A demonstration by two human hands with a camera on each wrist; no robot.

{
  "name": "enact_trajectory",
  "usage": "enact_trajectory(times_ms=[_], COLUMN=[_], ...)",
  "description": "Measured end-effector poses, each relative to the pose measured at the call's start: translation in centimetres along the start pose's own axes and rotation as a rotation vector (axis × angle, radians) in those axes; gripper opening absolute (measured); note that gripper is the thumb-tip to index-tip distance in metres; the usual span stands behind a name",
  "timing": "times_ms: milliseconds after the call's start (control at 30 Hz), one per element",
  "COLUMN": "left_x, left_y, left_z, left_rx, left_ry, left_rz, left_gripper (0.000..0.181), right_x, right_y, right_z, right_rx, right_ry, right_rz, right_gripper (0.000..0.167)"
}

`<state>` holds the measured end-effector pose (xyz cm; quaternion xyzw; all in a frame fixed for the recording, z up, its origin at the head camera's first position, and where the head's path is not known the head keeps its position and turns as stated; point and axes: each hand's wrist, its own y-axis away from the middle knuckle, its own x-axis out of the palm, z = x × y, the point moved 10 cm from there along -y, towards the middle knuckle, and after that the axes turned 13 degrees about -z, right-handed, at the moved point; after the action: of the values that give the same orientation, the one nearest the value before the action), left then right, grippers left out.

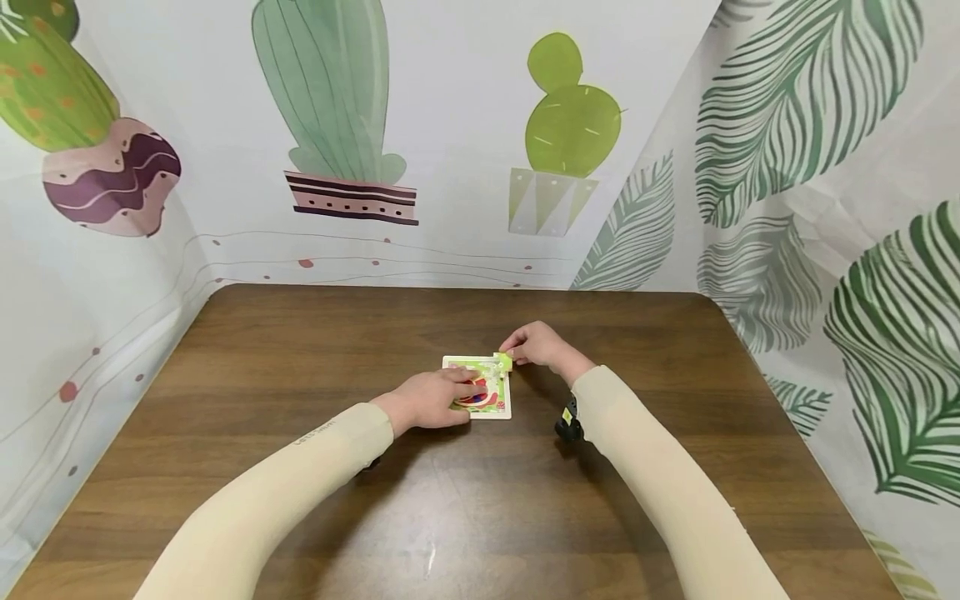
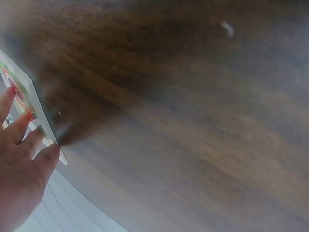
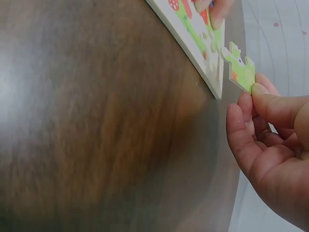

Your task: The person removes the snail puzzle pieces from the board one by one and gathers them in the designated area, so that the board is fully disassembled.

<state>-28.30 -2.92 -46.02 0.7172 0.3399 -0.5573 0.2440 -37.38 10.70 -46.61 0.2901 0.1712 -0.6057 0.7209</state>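
A small jigsaw puzzle in a white-rimmed board (image 1: pixel 491 416) lies flat on the table, with a colourful green and red picture. My left hand (image 1: pixel 427 400) rests on the left part of the board, its fingers spread over the picture and covering some of it. At the board's far right corner, my right hand (image 1: pixel 543 345) pinches a light green puzzle piece (image 3: pixel 242 71) between thumb and fingertips. The right wrist view shows this piece tilted and just off the board's corner, where pale bare backing shows.
The brown wooden table (image 1: pixel 300 333) reaches out on all sides of the board. Behind and beside it hang white cloths (image 1: pixel 465 167) printed with cacti and leaves. A dark wrist device (image 1: pixel 569 423) sits under the right wrist.
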Motion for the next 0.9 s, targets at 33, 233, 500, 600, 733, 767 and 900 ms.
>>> enact_trajectory(times_ms=[33,233,500,600,733,767,900], left_x=[0.0,0.2,0.3,0.3,0.5,0.5,0.6], left_y=[0.0,0.1,0.0,0.0,0.0,0.0,0.1], left_z=[0.0,0.0,0.4,0.4,0.5,0.6,0.5], left_rx=[0.0,-0.004,-0.014,-0.011,-0.014,-0.015,-0.021], left_ry=[0.001,0.001,-0.012,-0.022,-0.023,-0.022,-0.02], left_rz=[0.001,0.004,0.011,0.007,0.008,0.009,0.018], left_gripper=[0.056,0.056,0.056,0.056,0.056,0.056,0.056], right_x=[-0.2,-1.4,-3.7,-4.5,-5.3,-5.5,-6.1], right_y=[0.0,0.2,0.2,0.3,0.4,0.4,0.6], right_z=[0.0,-0.1,-1.3,-2.0,-3.0,-3.2,-4.1], right_rx=[-0.002,-0.028,-0.041,-0.034,-0.022,-0.015,0.003], right_ry=[0.001,0.003,0.046,0.054,0.06,0.06,0.057], right_rz=[0.0,0.008,0.02,0.022,0.025,0.023,0.019], right_gripper=[0.021,0.022,0.022,0.022,0.022,0.023,0.024])
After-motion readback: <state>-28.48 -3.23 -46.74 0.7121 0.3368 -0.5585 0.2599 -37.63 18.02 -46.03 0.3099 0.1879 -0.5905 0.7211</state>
